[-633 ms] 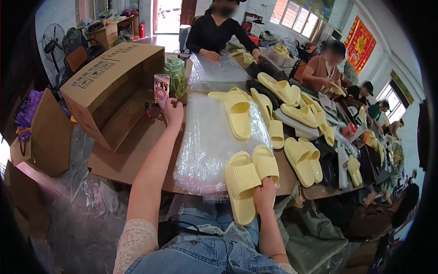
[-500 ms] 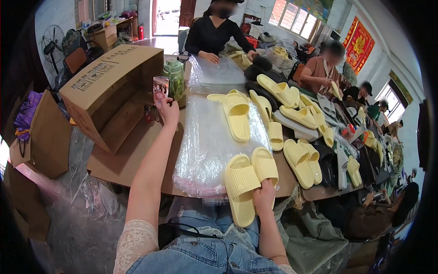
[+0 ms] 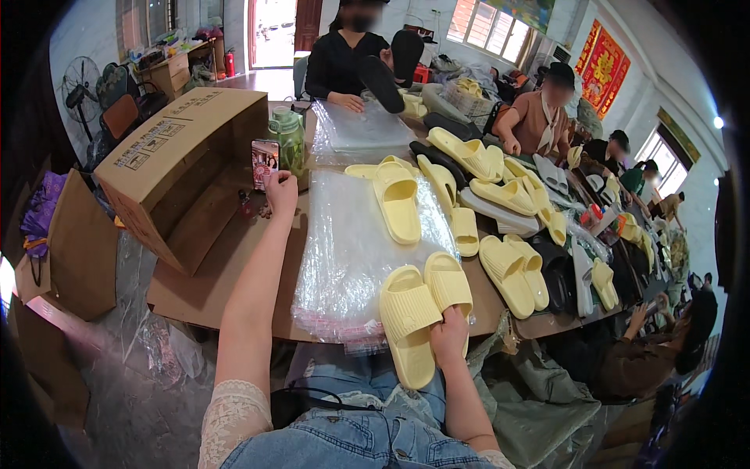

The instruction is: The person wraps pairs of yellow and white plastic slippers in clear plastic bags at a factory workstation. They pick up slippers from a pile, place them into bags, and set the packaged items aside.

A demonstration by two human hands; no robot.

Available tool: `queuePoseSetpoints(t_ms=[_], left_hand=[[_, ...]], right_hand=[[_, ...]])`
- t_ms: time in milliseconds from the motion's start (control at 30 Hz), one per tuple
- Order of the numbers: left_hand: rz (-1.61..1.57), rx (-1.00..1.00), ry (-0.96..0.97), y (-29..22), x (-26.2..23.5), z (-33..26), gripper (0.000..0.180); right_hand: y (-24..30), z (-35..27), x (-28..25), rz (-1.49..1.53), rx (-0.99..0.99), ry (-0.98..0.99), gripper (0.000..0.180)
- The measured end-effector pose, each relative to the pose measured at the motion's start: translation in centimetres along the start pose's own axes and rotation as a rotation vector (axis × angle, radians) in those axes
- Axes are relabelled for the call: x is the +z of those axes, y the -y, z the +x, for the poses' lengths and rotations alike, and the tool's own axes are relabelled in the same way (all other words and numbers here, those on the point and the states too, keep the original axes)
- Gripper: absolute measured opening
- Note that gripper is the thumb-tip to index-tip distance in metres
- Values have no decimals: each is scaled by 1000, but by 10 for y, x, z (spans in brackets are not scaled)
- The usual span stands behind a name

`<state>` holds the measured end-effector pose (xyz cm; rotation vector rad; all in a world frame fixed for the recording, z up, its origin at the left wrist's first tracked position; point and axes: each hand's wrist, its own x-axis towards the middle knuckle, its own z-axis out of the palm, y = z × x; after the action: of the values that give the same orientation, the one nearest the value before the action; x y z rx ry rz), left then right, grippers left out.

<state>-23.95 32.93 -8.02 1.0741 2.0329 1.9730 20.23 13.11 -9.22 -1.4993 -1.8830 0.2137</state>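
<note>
Left of the left hand (image 3: 281, 191), an open cardboard box (image 3: 191, 117) lies sideways on the desk (image 3: 197, 302). A phone (image 3: 263, 166) stands upright at that hand's fingertips, which are bunched narrow; whether they grip it, I cannot tell. Just beyond is a green bottle (image 3: 290, 141). Between the hands, plastic bags (image 3: 340, 242) lie flat. Immediately left of the right hand (image 3: 449, 336), a yellow slipper (image 3: 410, 310) overhangs the desk's front edge; the right hand holds the neighbouring slipper (image 3: 449, 287). To its right lie more yellow slippers (image 3: 501, 270).
</note>
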Motion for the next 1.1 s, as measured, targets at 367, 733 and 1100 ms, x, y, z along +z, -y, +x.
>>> queuePoseSetpoints(t_ms=[367, 733, 1100], left_hand=[[-160, 220, 670, -128, -48, -103, 21], [483, 805, 1079, -132, -89, -225, 71], [440, 849, 836, -117, -82, -227, 28]], right_hand=[[6, 0, -8, 60, -6, -14, 21], [-4, -18, -59, 490, -6, -191, 29], [-3, -51, -102, 1396, 494, 102, 34]])
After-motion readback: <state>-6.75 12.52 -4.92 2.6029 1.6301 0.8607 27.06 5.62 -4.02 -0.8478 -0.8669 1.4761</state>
